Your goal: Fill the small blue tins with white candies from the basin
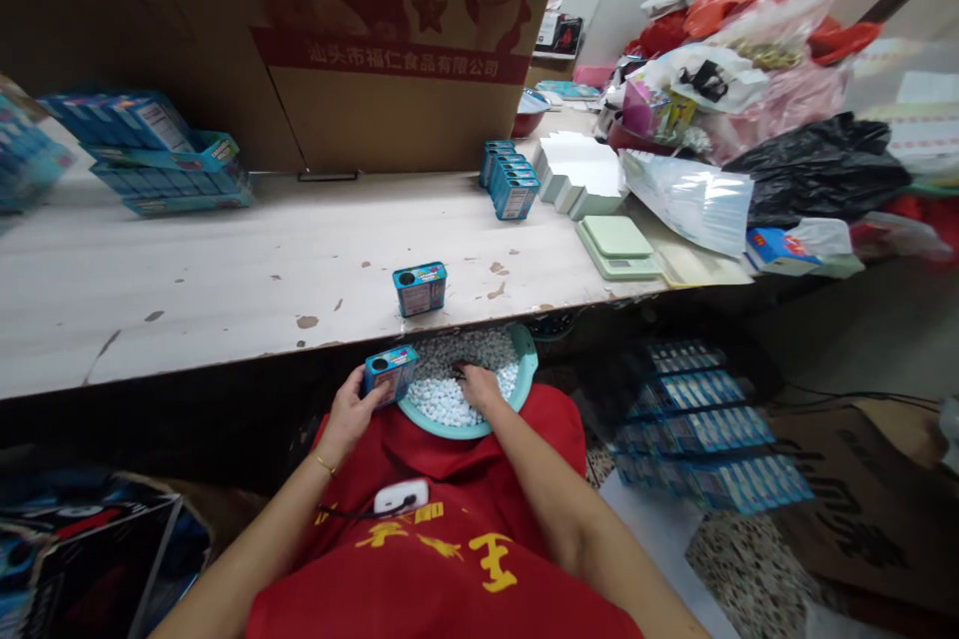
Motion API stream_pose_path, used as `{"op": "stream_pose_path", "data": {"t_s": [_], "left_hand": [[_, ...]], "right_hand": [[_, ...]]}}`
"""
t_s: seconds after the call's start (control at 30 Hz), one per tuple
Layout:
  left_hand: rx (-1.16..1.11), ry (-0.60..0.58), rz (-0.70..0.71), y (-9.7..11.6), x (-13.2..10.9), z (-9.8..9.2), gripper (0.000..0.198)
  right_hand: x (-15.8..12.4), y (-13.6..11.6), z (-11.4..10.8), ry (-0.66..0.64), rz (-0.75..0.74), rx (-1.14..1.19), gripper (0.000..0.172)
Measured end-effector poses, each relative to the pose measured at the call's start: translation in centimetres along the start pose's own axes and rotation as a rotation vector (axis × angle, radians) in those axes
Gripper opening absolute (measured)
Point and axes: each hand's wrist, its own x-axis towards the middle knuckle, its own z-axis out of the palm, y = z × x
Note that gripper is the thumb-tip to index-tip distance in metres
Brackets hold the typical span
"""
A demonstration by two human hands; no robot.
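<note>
Steadying that small blue rectangular box with the dark round spot on top [397, 375] is most of the battle here, imo. From my end of the feed I've got it in the left hand [349, 411], fingers closed round its left side with the thumb across the printed front, right by the left edge of the shallow turquoise plastic basin [528, 359]. Box is close to upright and I'd hold it like that, firm enough that it can't tip, not so hard that the sides bow in. I'd leave the top clear of fingers too. The right hand [480, 389] is down in the small white pellets [439, 404] in the basin, fingers partly buried, so I honestly can't tell how far they're curled or whether they've got hold of anything. I'd go slow with that one, palm low, so nothing hops over the rim. Basin looks to be sitting on the red fabric [554, 419] over the lap, so a hard push could rock it. Another blue box [421, 292] stands on the worn white bench [210, 260] just ahead; don't clip it with a knuckle.
</note>
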Motion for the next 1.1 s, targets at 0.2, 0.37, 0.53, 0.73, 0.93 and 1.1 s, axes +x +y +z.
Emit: {"op": "stream_pose_path", "data": {"t_s": [0.2,0.37,0.53,0.73,0.93,1.1], "left_hand": [[0.044,-0.005,0.041,0.3,0.1,-0.6,0.049],[0.141,-0.046,0.105,1.0,1.1,0.2,0.044],[0.312,-0.118,0.203,2.5,1.8,2.2,0.036],[0.428,-0.161,0.28,2.8,1.8,3.4,0.032],[0.452,-0.166,0.307,2.8,1.6,3.7,0.031],[0.438,-0.16,0.31,2.5,1.9,3.6,0.032]], "right_hand": [[-0.7,2.6,-1.7,0.046,0.053,0.166,0.035],[-3.3,2.3,-8.0,0.095,-0.083,0.309,0.033],[-4.3,-0.6,-13.3,0.04,-0.178,0.115,0.032],[-4.0,-4.0,-15.7,-0.041,-0.203,-0.343,0.032],[-3.8,-7.7,-16.9,-0.074,-0.205,-0.531,0.025],[-3.9,-8.8,-17.2,-0.037,-0.22,-0.523,0.025]]}}
